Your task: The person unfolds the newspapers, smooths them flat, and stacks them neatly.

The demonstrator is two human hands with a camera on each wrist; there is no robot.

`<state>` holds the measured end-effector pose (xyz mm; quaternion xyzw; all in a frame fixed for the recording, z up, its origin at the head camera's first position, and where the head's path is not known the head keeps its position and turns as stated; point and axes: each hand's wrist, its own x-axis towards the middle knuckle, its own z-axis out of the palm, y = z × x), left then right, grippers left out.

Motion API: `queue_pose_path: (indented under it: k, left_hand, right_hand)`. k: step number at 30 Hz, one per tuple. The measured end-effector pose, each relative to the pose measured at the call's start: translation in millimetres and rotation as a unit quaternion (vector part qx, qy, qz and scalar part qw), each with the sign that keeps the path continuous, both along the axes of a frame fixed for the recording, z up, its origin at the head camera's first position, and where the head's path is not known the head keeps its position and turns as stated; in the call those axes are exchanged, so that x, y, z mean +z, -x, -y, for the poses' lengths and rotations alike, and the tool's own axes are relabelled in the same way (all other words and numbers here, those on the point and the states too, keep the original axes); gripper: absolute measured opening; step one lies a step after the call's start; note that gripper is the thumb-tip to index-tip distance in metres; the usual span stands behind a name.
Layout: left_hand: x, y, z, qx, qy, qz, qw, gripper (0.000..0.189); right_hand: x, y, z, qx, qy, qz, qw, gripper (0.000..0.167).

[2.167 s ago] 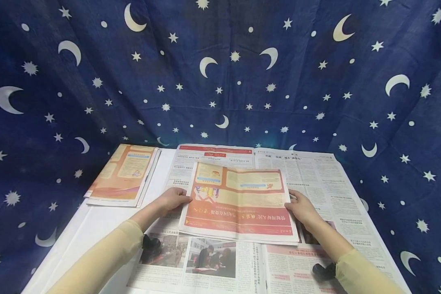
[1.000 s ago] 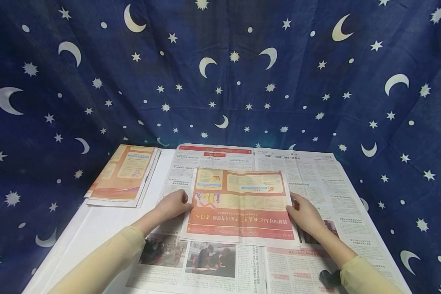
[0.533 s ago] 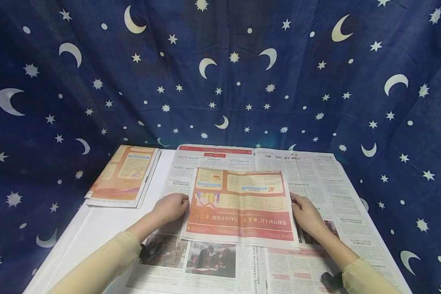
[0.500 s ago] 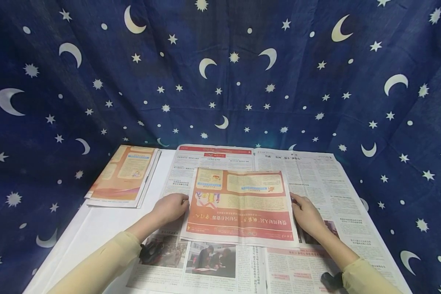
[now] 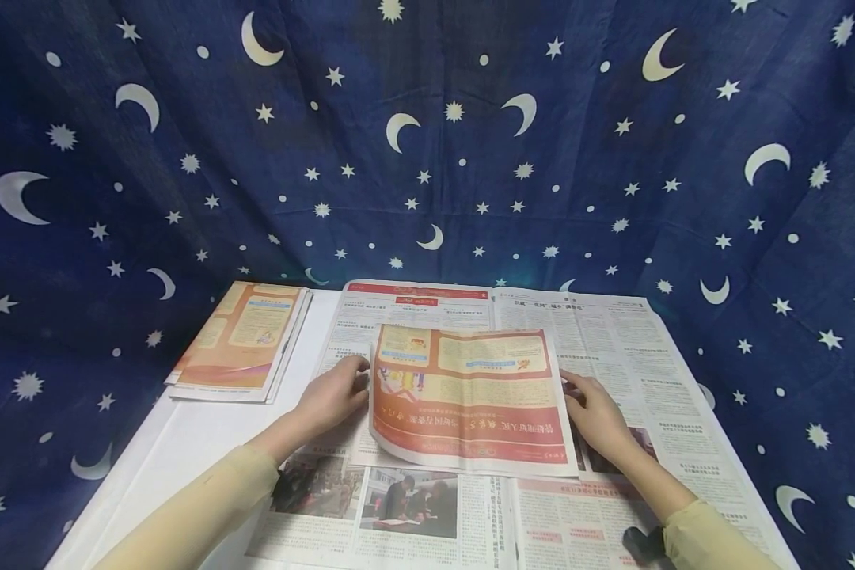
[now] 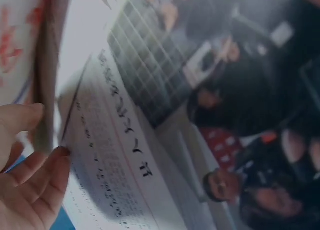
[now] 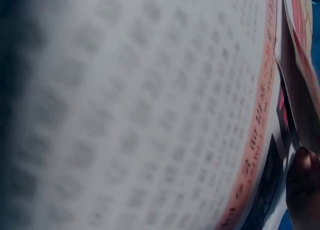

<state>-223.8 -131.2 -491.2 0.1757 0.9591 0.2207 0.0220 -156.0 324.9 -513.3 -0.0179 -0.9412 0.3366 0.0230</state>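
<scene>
While the curtain [image 5: 427, 182] closes off the back and sides of my view, I work over the white desk [image 5: 142, 459]. Spread across it is the large newspaper [image 5: 613, 340]. The folded paper [image 5: 470, 396] lies on top of it, between the two hands. The stack [image 5: 242, 340] sits apart, at the desk's far left.

I read the step in hand as lifting the top layer of the folded paper from its left side. The left hand [image 5: 331, 396] holds that raised edge, thumb on one side, fingers on the other. The right hand [image 5: 598, 416] is at the right edge; the right wrist view shows one fingertip [image 7: 301, 180] against the layers, and I cannot tell whether it pinches them.

Procedure, as I judge it: confirm that only the wanted layer sits in the left grip. Steady the right edge lightly. Raise the sheet evenly along its length, since thin newsprint may crease or tear if pulled by one corner.

Compared with half a second earlier, the near left corner, then flat, now curls upward and exposes a lower layer. The right hand and the stack show little change.
</scene>
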Motion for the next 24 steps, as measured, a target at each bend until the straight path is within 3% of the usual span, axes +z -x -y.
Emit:
queue_pose_path:
  k: [5, 12, 17, 24]
  left_hand:
    - [-2.9, 13.5, -0.7, -0.01, 0.012, -0.025, 0.9996, 0.076]
    - [-1.1, 26.8, -2.1, -0.066, 0.044, -0.06, 0.995, 0.042]
    - [0.8, 32.1, -1.6, -0.067, 0.023, -0.038, 0.9967, 0.035]
    - [4.5, 39.2, 1.3, -0.051, -0.044, 0.014, 0.9976, 0.034]
  right_hand:
    - [0.4, 3.6, -0.9, 0.004, 0.009, -0.006, 0.9999, 0.059]
    - [0.6, 15.5, -2.6, 0.049, -0.04, -0.039, 0.9972, 0.063]
    - [1.7, 28.5, -4.5, 0.075, -0.087, -0.07, 0.9908, 0.059]
    - [11.9, 39.2, -3.1, 0.079, -0.068, -0.068, 0.9922, 0.063]
